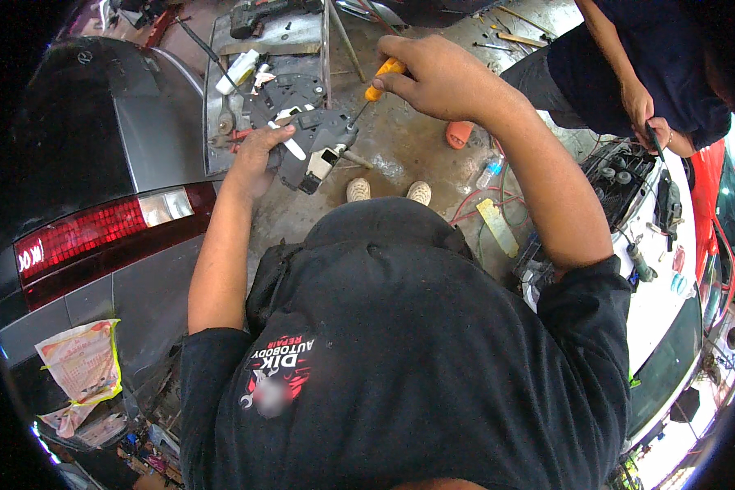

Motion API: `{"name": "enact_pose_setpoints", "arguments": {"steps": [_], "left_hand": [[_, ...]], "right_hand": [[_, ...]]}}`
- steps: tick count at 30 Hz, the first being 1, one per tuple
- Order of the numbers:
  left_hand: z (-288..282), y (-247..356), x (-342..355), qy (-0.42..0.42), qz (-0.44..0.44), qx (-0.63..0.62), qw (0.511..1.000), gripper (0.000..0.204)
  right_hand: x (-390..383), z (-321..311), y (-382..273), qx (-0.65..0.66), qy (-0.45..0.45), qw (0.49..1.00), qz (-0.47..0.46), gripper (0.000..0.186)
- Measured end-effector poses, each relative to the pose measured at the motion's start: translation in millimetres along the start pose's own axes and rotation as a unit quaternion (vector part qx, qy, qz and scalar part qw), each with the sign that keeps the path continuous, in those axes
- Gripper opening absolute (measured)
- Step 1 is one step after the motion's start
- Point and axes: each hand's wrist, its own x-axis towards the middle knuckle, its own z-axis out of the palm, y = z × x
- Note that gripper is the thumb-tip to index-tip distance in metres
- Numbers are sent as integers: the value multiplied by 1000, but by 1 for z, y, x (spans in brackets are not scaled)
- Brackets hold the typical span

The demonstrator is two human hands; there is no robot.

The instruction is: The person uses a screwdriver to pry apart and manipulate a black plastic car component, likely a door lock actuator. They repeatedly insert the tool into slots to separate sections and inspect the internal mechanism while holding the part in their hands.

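My left hand (257,163) grips a dark plastic car part (332,129) by its near left side, above the edge of a metal bench. A slim white piece (295,149) shows beside the fingers, and a cream-coloured block (322,166) sits at the part's lower corner. Up and to the right, my right hand (408,72) is closed round the orange-yellow handle of a screwdriver (373,90). Its shaft slants down to the right end of the part; whether the tip sits in a screw cannot be made out.
The metal bench (278,49) carries a power tool (257,18), pliers (230,140) and a white bottle (238,72). A dark car (98,163) stands at left, a white car (653,286) at right. A co-worker (629,73) stands at far right. Hoses (498,192) lie on the floor.
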Motion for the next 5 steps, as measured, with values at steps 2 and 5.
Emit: {"name": "enact_pose_setpoints", "arguments": {"steps": [2, 5], "left_hand": [[2, 1, -1, 4, -4, 8, 1000, 49], [7, 5, -4, -6, -1, -10, 1000, 52]], "right_hand": [[-1, -1, 0, 2, 10, 1000, -5, 38], [-1, 1, 3, 0, 26, 999, -23, 37]]}}
